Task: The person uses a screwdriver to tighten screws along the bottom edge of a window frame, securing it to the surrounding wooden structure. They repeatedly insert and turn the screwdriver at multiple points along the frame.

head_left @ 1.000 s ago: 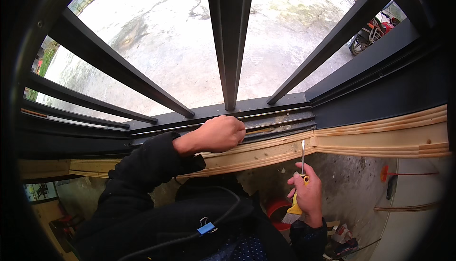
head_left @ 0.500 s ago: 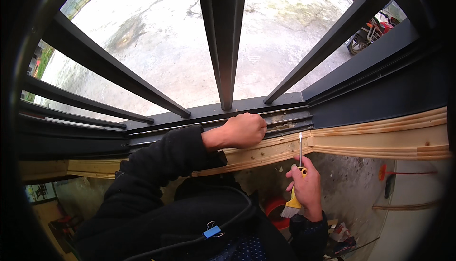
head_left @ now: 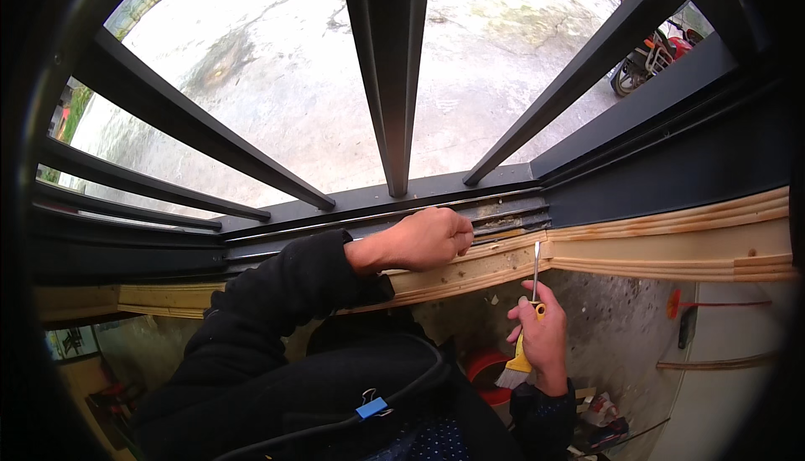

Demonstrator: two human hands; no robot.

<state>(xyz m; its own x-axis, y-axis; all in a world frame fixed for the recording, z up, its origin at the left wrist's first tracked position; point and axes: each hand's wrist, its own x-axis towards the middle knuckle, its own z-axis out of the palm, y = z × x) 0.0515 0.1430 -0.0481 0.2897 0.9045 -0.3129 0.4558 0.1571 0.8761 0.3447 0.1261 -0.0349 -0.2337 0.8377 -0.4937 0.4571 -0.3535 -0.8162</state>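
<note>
My left hand (head_left: 423,239) is closed, knuckles up, over the dark metal window track (head_left: 499,207) and the inner edge of the pale wooden sill (head_left: 457,275). Whatever its fingers pinch, if anything, is hidden beneath them. Lower and to the right, my right hand (head_left: 545,339) holds two tools together. One is a screwdriver (head_left: 537,270), its metal shaft pointing up in front of the sill near the corner. The other is a paintbrush (head_left: 516,367) with a yellow handle, bristles downward. Specks of dirt lie in the track's right end.
Dark upright bars (head_left: 388,83) stand beyond the track, with a concrete yard (head_left: 277,67) and a red motorcycle (head_left: 654,62) outside. Wooden trim (head_left: 671,239) continues rightward. Below are a red bucket (head_left: 486,369) and a blue binder clip (head_left: 371,408) on a black cable.
My left hand has shifted slightly toward me, from the track onto the sill's inner edge. The screwdriver tip has dropped a little and moved right; my right hand keeps its grip.
</note>
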